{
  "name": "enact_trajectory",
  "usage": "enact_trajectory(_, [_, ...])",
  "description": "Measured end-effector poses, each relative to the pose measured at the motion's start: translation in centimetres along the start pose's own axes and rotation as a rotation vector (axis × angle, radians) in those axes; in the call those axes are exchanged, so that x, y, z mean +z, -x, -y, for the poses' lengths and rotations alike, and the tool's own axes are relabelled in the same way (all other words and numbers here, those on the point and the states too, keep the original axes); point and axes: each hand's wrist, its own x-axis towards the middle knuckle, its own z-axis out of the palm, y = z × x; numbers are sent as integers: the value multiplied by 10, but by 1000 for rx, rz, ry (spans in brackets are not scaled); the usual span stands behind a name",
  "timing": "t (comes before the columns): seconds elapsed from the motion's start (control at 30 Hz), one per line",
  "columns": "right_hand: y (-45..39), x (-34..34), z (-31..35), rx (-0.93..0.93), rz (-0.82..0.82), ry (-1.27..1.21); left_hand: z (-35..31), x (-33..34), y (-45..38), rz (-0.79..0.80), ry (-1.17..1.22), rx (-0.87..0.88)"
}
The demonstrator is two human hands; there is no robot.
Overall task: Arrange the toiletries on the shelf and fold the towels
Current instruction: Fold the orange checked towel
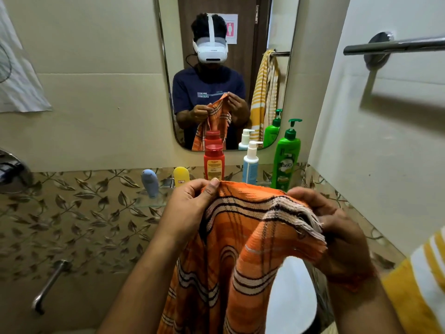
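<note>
An orange towel (240, 249) with white and dark stripes hangs in front of me, held up by its top edge. My left hand (190, 208) pinches the left corner and my right hand (337, 235) grips the fringed right corner. Behind it a glass shelf (149, 202) carries a red bottle (213, 162), a white and blue pump bottle (250, 165), a green pump bottle (286, 160), a yellow tube (181, 175) and a grey-blue tube (149, 182), all upright.
A mirror (216, 68) above the shelf reflects me and a striped yellow towel. A metal towel rail (395, 45) juts from the right wall. A yellow and white towel (416, 285) hangs at the lower right. A white basin (293, 297) lies below the orange towel.
</note>
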Motion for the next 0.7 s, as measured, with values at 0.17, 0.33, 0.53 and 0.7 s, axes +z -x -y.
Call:
enact_trajectory(0.17, [5,14,2,-98,-61,379,-2,10,5,94,-28,18])
enact_trajectory(0.33, [-2,18,17,-156,-136,659,-9,23,20,122,71,47])
enact_trajectory(0.53, [-6,30,-17,-22,-81,786,-14,30,31,143,103,129])
enact_trajectory(0.7, [-6,28,-55,143,-140,667,-19,26,41,199,5,168])
